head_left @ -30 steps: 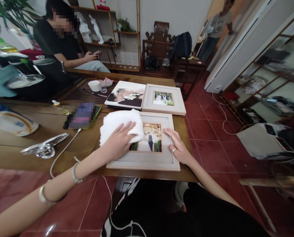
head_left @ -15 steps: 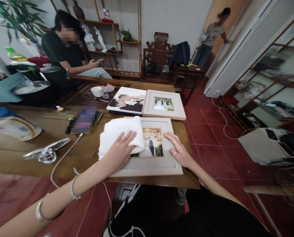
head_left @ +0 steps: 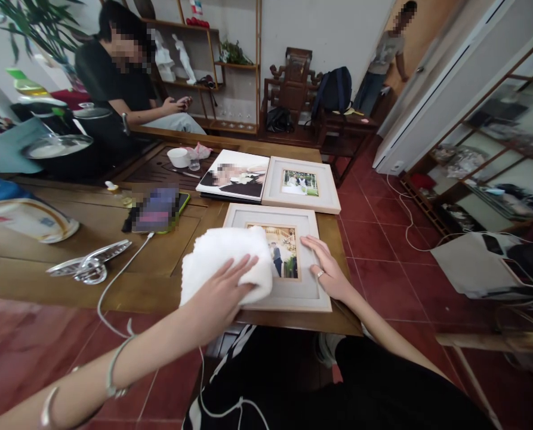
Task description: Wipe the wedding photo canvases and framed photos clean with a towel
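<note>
A pale wooden picture frame (head_left: 316, 224) with a light mat lies flat on the table in front of me, a photo of a couple (head_left: 282, 254) inside it. My left hand (head_left: 224, 289) holds a folded white towel (head_left: 216, 248) against the frame's left and lower part. Its fingers press on the cloth and the thumb is hidden. The towel covers the frame's lower left corner and part of the photo. My right hand (head_left: 326, 269) rests on the right border, fingers stretched out along it and not closed round anything.
Behind it lie a second frame (head_left: 329, 179) and a photo album (head_left: 233, 173). A phone (head_left: 156, 209) with a white cable, a shiny metal ornament (head_left: 91, 263), a white cup (head_left: 178, 157) and pots stand left. One person (head_left: 114, 77) sits opposite; another (head_left: 382, 60) stands near the door.
My left hand has slid the towel down and to the right across the frame, uncovering its upper left corner. The right hand stays on the right border. The view has shifted slightly.
</note>
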Motion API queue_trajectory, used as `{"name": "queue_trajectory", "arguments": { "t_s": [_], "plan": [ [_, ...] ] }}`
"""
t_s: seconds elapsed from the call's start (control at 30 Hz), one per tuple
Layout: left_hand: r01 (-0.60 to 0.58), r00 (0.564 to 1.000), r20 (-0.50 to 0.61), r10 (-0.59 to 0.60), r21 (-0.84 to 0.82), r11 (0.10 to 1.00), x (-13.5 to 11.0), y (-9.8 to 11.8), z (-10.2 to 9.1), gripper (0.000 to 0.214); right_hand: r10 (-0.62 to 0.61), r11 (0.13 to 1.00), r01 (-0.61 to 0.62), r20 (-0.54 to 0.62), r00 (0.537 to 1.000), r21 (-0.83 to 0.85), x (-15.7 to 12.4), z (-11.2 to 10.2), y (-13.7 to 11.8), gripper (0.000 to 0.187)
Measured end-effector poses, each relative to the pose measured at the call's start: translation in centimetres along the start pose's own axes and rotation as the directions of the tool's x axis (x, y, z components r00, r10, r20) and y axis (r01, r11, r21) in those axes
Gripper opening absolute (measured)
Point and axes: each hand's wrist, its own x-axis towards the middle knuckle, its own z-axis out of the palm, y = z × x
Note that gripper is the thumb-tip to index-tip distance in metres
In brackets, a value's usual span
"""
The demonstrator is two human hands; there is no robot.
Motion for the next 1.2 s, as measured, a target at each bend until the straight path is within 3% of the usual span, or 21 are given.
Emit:
{"name": "queue_trajectory", "arguments": {
  "t_s": [0.23,0.37,0.47,0.57,0.7,0.8,1.03,1.2],
  "plan": [
    [0.104,0.988,-0.128,-0.085,0.153,0.983,7.0,-5.7,-1.0,0.040,-0.018,1.000,0.018,0.012,1.000,-0.001,0.0,0.0,0.1,0.060],
    [0.158,0.978,-0.172,-0.120,0.223,0.962,9.1,-6.8,-1.1,0.038,-0.018,1.000,0.018,0.008,1.000,0.005,0.0,0.1,0.2,0.060],
    [0.162,0.983,-0.125,-0.134,0.245,0.956,8.3,-5.5,-0.7,0.042,-0.022,1.000,0.022,0.013,1.000,0.002,0.0,0.1,0.1,0.062],
    [0.112,0.994,-0.020,-0.111,0.217,0.970,5.3,-2.9,-0.6,0.046,-0.010,1.000,0.010,0.008,1.000,0.003,0.0,0.0,-0.1,0.063],
    [-0.082,0.989,0.134,0.069,0.100,0.992,0.1,0.5,-1.4,0.046,0.008,1.000,-0.008,-0.007,1.000,0.012,0.0,0.1,-0.2,0.063],
    [-0.189,0.973,0.139,0.183,0.030,0.982,-1.8,1.7,-1.8,0.045,0.000,1.000,0.000,-0.009,1.000,0.005,0.0,0.2,-0.2,0.062],
    [-0.049,0.998,0.041,0.047,0.052,0.997,1.5,0.8,-0.4,0.038,-0.005,1.000,0.004,-0.022,1.000,-0.014,0.1,0.8,-0.3,0.064],
    [0.006,1.000,0.012,-0.008,0.134,0.991,4.0,-1.2,-1.0,0.044,-0.034,0.999,0.033,-0.020,0.999,-0.030,0.3,1.1,-0.3,0.058]
  ]
}}
